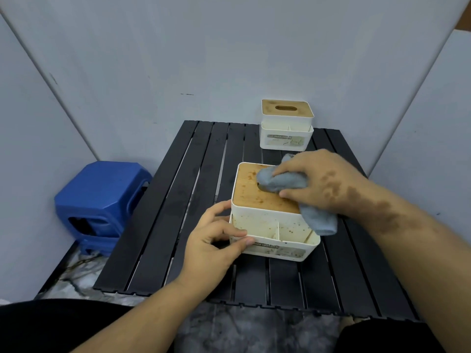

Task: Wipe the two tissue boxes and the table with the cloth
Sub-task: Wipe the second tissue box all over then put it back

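Observation:
A white tissue box (265, 220) with a stained wooden lid and speckled front compartments stands mid-table on the black slatted table (163, 220). My left hand (216, 240) grips its front left corner, thumb on the side and fingers on the front rim. My right hand (321, 179) holds a grey-blue cloth (283, 183) bunched on the lid's right half; one end of the cloth hangs over the box's right side. A second white tissue box (286, 128) with a clean wooden lid stands at the table's far edge.
A blue plastic stool (102, 202) stands on the floor left of the table, against the grey wall. Grey partition walls enclose the table at the back and right. My dark-clothed legs sit below the near table edge.

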`<state>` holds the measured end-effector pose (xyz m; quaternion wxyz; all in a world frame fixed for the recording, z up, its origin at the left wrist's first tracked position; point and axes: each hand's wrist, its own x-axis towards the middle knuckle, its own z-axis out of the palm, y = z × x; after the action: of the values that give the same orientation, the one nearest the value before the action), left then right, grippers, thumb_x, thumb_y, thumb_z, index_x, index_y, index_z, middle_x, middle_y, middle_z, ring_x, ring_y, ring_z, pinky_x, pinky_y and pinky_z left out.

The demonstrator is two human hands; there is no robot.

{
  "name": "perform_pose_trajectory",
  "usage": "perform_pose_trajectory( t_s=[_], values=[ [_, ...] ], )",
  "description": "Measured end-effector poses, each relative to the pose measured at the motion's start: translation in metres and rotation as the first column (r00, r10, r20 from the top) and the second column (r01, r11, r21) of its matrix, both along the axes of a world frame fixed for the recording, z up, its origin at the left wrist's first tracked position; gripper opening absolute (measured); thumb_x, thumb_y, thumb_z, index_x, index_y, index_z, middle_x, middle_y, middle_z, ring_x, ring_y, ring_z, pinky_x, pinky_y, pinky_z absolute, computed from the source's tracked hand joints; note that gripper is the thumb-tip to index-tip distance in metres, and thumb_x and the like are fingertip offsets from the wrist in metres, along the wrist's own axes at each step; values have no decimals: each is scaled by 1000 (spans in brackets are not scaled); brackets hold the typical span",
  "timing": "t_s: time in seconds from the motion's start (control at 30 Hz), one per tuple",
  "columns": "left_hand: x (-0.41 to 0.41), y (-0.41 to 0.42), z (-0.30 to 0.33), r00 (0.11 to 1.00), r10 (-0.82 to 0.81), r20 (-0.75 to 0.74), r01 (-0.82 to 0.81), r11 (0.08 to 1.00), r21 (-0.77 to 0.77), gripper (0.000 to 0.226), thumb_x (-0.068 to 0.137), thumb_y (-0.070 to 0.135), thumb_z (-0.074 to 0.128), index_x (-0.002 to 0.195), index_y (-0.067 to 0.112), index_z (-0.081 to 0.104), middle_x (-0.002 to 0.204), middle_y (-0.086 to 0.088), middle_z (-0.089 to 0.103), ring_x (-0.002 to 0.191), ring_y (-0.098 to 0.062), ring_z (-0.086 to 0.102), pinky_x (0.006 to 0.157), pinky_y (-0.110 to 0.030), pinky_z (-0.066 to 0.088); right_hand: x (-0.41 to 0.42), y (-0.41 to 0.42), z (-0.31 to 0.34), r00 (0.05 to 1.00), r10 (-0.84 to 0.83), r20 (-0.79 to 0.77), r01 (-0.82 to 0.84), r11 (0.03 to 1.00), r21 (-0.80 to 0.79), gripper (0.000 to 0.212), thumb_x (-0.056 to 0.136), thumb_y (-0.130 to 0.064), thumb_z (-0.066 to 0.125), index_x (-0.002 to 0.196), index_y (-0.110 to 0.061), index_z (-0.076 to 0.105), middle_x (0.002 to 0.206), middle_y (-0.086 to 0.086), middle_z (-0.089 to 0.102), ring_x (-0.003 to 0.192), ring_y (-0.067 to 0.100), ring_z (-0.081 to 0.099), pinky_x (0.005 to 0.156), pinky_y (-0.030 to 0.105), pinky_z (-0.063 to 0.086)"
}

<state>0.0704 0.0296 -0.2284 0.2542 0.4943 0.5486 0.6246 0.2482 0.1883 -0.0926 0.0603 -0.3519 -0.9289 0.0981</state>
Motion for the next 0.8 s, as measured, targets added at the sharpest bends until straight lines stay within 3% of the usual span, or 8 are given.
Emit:
perform_pose_trajectory(
  t_s=[0.13,0.3,0.47,0.63,0.8],
  values=[
    [1,1,3,999,-13,30,13,1000,7,11,69,33,86,72,35,76,137,20,59,111,-25,72,85,-33,62,3,14,3,977,-190,-98,185,981,-51,24,84,-49,69,105,-38,67,98,-11,66,98,17,62,87,36,51],
    [2,1,3,1000,-5,16,5,1000,21,11,69,34,86,72,36,76,135,15,61,105,-23,75,82,-27,61,-34,-21,-4,995,40,-92,-46,997,-64,31,85,-45,70,114,-36,69,108,-10,71,102,15,63,95,37,49],
    [3,1,3,1000,-2,15,2,1000,15,12,69,34,86,72,37,75,139,8,60,105,-25,75,83,-34,63,-32,11,-2,968,-169,-184,162,985,-52,24,86,-44,67,104,-28,70,97,-5,68,94,19,62,84,35,51],
    [2,1,4,1000,1,12,-2,1000,30,12,69,35,86,71,38,75,135,2,63,105,-22,75,83,-31,61,-59,-10,-11,989,49,-140,-56,997,-46,23,86,-45,66,104,-31,68,93,-9,69,90,17,63,84,37,51],
    [3,2,1,1000,11,-8,-11,1000,-1,13,68,36,86,71,38,73,134,19,60,105,-25,74,83,-35,63,-45,20,-3,953,-189,-237,166,980,-113,26,90,-44,64,107,-26,70,92,-9,62,93,20,60,79,32,48]
  ],
)
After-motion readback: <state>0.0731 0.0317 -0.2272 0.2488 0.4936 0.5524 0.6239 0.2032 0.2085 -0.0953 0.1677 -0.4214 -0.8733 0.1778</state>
